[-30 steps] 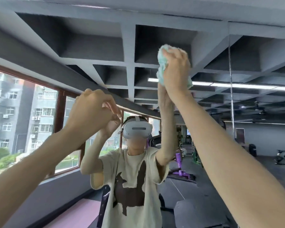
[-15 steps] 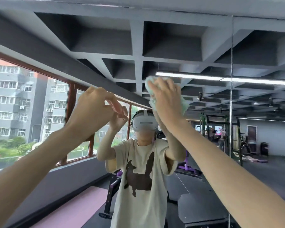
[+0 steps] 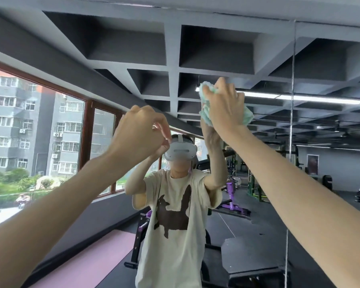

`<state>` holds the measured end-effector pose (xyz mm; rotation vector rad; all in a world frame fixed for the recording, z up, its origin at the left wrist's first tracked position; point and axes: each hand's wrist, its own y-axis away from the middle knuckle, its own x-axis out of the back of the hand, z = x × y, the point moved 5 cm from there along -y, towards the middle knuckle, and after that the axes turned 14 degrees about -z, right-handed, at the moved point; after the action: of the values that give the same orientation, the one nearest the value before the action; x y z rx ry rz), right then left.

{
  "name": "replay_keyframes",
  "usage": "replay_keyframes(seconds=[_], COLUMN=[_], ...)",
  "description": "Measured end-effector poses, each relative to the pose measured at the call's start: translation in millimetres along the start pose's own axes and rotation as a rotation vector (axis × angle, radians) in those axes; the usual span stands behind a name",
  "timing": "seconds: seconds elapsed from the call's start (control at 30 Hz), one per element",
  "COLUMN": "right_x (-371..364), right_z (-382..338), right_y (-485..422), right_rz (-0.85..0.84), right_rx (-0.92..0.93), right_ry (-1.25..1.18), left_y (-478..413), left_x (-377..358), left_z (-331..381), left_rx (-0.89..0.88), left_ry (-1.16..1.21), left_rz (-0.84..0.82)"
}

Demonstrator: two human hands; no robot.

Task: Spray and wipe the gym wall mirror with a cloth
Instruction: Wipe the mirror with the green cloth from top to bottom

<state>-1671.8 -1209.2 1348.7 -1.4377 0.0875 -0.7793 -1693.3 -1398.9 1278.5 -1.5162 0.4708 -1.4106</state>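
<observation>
Glass mirror (image 3: 330,65), grey ceiling (image 3: 216,48), perhaps reflected

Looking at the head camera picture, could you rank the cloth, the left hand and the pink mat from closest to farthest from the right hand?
1. cloth: bunched in the right hand itself, high up.
2. left hand: to the left and slightly lower.
3. pink mat: far down at the lower left.

A gym: full wall mirror (image 3: 330,159) reflecting purple weight benches (image 3: 230,206) and racks (image 3: 252,183) on dark rubber flooring (image 3: 247,231), pink mat (image 3: 96,260) near left, strip lights (image 3: 299,97) under grey coffered ceiling (image 3: 170,48), tall windows (image 3: 40,142) at left.
</observation>
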Motion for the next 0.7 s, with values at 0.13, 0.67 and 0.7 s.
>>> replay_keyframes(seconds=[0.13, 0.67, 0.7], right_x=[-4, -73, -89], right_z=[11, 7, -32], right_y=[-32, 108, 133], right_rz=[0.046, 0.217, 0.157], right_rx=[-0.122, -0.139, 0.033], right_ry=[-0.089, -0.383, -0.338], left_y=[0, 17, 17], left_x=[-7, -52, -50], left_z=[-5, -14, -14], left_rx=[0.008, 0.025, 0.022], left_ry=[-0.010, 0.092, 0.095], left_rz=[-0.003, -0.058, -0.058])
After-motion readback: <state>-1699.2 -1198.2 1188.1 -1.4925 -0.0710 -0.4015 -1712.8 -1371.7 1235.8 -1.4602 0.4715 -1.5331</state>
